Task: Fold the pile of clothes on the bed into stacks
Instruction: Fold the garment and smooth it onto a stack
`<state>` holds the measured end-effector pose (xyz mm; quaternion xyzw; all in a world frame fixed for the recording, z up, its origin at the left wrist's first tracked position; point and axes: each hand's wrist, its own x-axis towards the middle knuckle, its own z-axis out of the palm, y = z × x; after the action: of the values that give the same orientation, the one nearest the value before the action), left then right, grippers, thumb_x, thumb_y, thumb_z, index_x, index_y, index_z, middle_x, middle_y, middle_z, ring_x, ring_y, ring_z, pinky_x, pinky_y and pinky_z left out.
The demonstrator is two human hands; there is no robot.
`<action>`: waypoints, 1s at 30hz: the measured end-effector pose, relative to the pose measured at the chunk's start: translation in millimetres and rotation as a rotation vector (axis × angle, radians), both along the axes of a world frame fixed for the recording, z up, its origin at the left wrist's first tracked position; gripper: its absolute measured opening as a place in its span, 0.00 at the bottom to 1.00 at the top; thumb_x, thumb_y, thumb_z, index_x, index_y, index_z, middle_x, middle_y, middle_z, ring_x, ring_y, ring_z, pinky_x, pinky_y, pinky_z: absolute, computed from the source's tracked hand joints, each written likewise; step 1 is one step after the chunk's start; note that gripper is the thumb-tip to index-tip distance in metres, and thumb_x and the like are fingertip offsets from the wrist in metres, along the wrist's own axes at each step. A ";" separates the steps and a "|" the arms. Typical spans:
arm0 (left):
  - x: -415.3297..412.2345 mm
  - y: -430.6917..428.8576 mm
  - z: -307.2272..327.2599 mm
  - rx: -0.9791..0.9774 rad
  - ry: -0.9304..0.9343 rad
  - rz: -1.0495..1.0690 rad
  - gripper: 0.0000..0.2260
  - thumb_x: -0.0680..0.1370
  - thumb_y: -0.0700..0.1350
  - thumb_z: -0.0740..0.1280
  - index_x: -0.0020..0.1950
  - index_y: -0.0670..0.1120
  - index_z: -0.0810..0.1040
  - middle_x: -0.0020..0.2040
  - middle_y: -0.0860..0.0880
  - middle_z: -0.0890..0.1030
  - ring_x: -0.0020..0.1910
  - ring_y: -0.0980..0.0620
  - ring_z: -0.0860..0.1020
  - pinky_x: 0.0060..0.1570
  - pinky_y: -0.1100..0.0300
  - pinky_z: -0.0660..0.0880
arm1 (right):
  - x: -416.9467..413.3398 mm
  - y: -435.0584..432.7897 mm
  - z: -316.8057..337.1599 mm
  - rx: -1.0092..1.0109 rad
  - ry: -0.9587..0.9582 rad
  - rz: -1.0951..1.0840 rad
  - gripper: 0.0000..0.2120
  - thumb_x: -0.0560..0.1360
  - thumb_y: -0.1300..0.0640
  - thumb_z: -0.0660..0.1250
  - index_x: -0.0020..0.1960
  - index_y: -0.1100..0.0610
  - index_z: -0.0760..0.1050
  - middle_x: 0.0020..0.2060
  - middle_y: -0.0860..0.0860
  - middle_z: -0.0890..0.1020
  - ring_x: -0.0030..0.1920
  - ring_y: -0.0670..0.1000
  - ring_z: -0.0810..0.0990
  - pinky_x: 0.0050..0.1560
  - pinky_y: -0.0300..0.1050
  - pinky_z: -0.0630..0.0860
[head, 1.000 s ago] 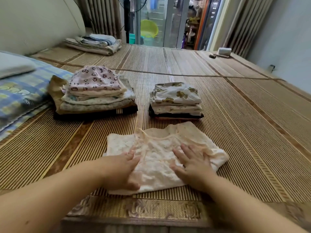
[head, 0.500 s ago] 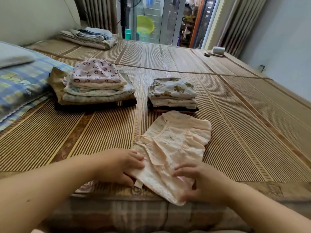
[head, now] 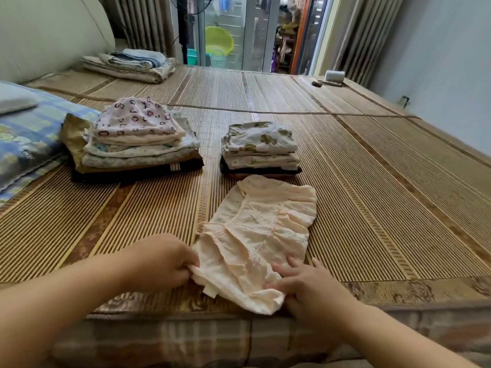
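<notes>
Head view: left grip (head: 159,261) pinches peach garment (head: 260,229), right grip (head: 310,285) spread flat atop it.

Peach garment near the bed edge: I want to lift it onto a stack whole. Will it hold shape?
Probably floppy: the peach garment bunches where the left hand pinches it, so it would likely droop. It looks thin, probably light. Pushed, it might crumple on the ribbed mat.
</notes>
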<state>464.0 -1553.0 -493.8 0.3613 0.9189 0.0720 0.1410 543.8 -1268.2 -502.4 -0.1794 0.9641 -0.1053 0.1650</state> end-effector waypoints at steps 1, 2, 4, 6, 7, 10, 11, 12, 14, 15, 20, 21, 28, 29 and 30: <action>1.7 1.5 6.6 0.021 -0.126 0.022 0.08 0.76 0.49 0.64 0.43 0.50 0.82 0.37 0.55 0.81 0.35 0.59 0.77 0.41 0.64 0.76 | -2.4 5.6 4.2 -0.154 -0.056 -0.051 0.15 0.80 0.50 0.60 0.63 0.37 0.74 0.70 0.35 0.67 0.73 0.41 0.58 0.74 0.52 0.53; 3.6 1.7 14.2 0.051 -0.289 0.065 0.08 0.76 0.47 0.65 0.41 0.48 0.82 0.35 0.53 0.80 0.32 0.58 0.76 0.38 0.63 0.75 | -5.6 12.2 8.9 -0.329 -0.153 -0.137 0.11 0.79 0.51 0.62 0.57 0.41 0.79 0.62 0.33 0.75 0.67 0.38 0.68 0.70 0.46 0.63; 1.5 -0.4 27.2 0.144 -0.619 0.148 0.07 0.74 0.45 0.66 0.40 0.44 0.80 0.34 0.52 0.77 0.33 0.54 0.73 0.37 0.61 0.72 | -14.0 24.8 18.8 -0.643 -0.361 -0.296 0.11 0.78 0.52 0.64 0.42 0.52 0.82 0.44 0.40 0.82 0.46 0.40 0.79 0.50 0.39 0.73; -5.9 -1.9 35.1 0.275 -0.710 0.211 0.06 0.74 0.43 0.66 0.41 0.42 0.80 0.36 0.51 0.78 0.35 0.50 0.74 0.40 0.58 0.72 | -25.6 34.7 21.6 -0.831 -0.489 -0.358 0.13 0.78 0.57 0.63 0.36 0.55 0.79 0.38 0.46 0.82 0.40 0.45 0.80 0.45 0.39 0.75; -10.4 0.4 36.6 0.372 -0.704 0.267 0.05 0.75 0.41 0.66 0.43 0.41 0.81 0.38 0.50 0.80 0.37 0.50 0.76 0.41 0.59 0.74 | -31.2 36.6 22.9 -0.889 -0.525 -0.387 0.13 0.78 0.58 0.63 0.36 0.56 0.79 0.38 0.49 0.82 0.40 0.47 0.80 0.44 0.40 0.76; -29.9 19.4 30.6 0.736 -0.629 0.541 0.06 0.78 0.41 0.65 0.52 0.44 0.81 0.44 0.48 0.83 0.41 0.51 0.81 0.40 0.62 0.77 | -47.8 35.4 19.2 -0.976 -0.490 -0.527 0.12 0.78 0.55 0.62 0.46 0.64 0.76 0.42 0.56 0.81 0.40 0.54 0.81 0.42 0.47 0.79; -37.0 26.3 26.2 0.811 -0.565 0.621 0.07 0.78 0.42 0.65 0.53 0.46 0.81 0.46 0.48 0.83 0.41 0.53 0.81 0.37 0.63 0.77 | -53.4 34.0 17.5 -1.007 -0.448 -0.595 0.14 0.79 0.54 0.61 0.50 0.66 0.76 0.43 0.58 0.82 0.42 0.57 0.83 0.42 0.50 0.80; -43.9 32.5 21.8 0.844 -0.488 0.682 0.07 0.79 0.43 0.65 0.54 0.48 0.80 0.47 0.48 0.83 0.41 0.54 0.81 0.35 0.64 0.76 | -59.5 32.4 15.8 -1.038 -0.401 -0.651 0.15 0.80 0.53 0.60 0.52 0.65 0.76 0.44 0.58 0.83 0.44 0.58 0.84 0.43 0.52 0.81; -58.0 39.9 9.8 0.868 -0.359 0.757 0.06 0.79 0.45 0.66 0.55 0.52 0.78 0.50 0.48 0.82 0.43 0.55 0.80 0.36 0.63 0.74 | -71.1 29.4 14.0 -1.101 -0.326 -0.724 0.15 0.80 0.51 0.59 0.54 0.62 0.77 0.46 0.57 0.84 0.46 0.58 0.84 0.46 0.55 0.82; -63.9 42.1 4.3 0.858 -0.312 0.771 0.07 0.79 0.46 0.65 0.57 0.53 0.77 0.53 0.48 0.82 0.45 0.54 0.80 0.38 0.62 0.74 | -76.7 28.4 12.2 -1.118 -0.285 -0.756 0.15 0.80 0.50 0.58 0.55 0.60 0.77 0.47 0.58 0.84 0.47 0.58 0.84 0.48 0.56 0.81; -60.3 45.6 -7.6 0.452 0.006 0.463 0.23 0.78 0.56 0.63 0.73 0.59 0.64 0.75 0.58 0.63 0.72 0.57 0.63 0.68 0.55 0.64 | -82.8 33.6 -0.8 -0.703 0.188 -0.699 0.24 0.78 0.43 0.57 0.71 0.52 0.65 0.61 0.44 0.74 0.57 0.46 0.75 0.53 0.44 0.75; -53.9 45.1 -6.9 0.387 0.002 0.331 0.25 0.76 0.60 0.63 0.72 0.65 0.60 0.76 0.63 0.56 0.74 0.60 0.55 0.71 0.56 0.58 | -78.2 37.2 -0.8 -0.612 0.303 -0.583 0.26 0.77 0.41 0.56 0.72 0.50 0.65 0.61 0.41 0.71 0.59 0.43 0.72 0.55 0.40 0.72; -34.3 32.1 -23.0 -0.120 -0.004 -0.035 0.33 0.77 0.61 0.57 0.75 0.67 0.39 0.72 0.67 0.36 0.71 0.68 0.34 0.72 0.61 0.37 | -71.7 52.3 -21.7 -0.049 0.024 0.009 0.39 0.66 0.26 0.59 0.72 0.32 0.47 0.72 0.30 0.46 0.73 0.35 0.39 0.75 0.45 0.42; -36.7 32.2 -24.9 -0.108 0.030 -0.011 0.31 0.79 0.56 0.57 0.76 0.65 0.43 0.72 0.67 0.39 0.71 0.69 0.38 0.71 0.63 0.39 | -74.8 51.4 -23.0 -0.048 0.038 -0.013 0.36 0.71 0.33 0.62 0.73 0.34 0.49 0.73 0.32 0.48 0.73 0.36 0.40 0.76 0.47 0.43; -36.3 31.9 -23.6 -0.091 0.062 0.003 0.29 0.79 0.53 0.57 0.76 0.64 0.47 0.72 0.67 0.44 0.71 0.69 0.42 0.71 0.64 0.42 | -75.6 49.3 -22.6 -0.098 0.065 -0.045 0.31 0.75 0.42 0.64 0.74 0.37 0.54 0.73 0.33 0.53 0.73 0.36 0.43 0.76 0.46 0.46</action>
<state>427.7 -1521.1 -517.4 0.3551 0.9257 0.0191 0.1288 468.2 -1219.0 -525.0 -0.1690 0.9664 -0.1500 0.1223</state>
